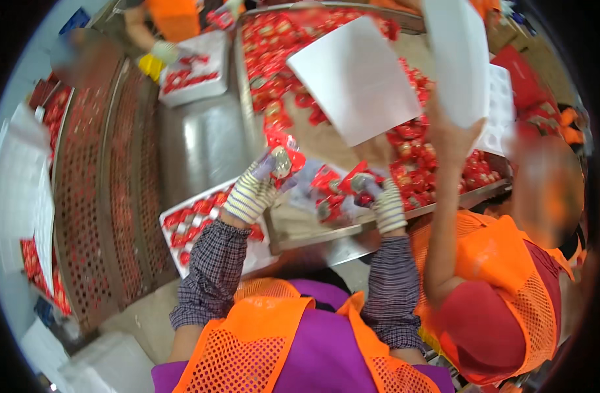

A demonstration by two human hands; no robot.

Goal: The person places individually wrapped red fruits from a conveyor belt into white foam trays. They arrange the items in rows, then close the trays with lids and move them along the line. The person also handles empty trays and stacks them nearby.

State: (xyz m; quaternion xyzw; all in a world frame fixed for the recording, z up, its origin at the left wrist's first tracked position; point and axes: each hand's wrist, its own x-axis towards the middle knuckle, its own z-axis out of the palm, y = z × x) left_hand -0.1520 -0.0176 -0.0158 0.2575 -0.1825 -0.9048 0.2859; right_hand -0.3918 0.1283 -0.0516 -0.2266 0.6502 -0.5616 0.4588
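My left hand (246, 195), in a striped glove, is closed on a small red packet (283, 159) with a clear, pale middle. This hand is above a white tray (266, 250) in which similar red packets lie in rows. Farther right, my right hand (390, 209) wears a matching glove. Its fingers are curled round a red packet (359, 181) at the near edge of a big metal-rimmed table (300, 241) strewn with loose packets. Several more red packets (327, 178) lie just left of my right hand. What the packets contain is hard to make out.
A large white sheet (356, 82) lies over the heap. At right, a co-worker in an orange vest (483, 268) reaches across with another white sheet (457, 59). A second co-worker's gloved hand (164, 52) is at another white tray (195, 96). Perforated metal panels (84, 196) stand left.
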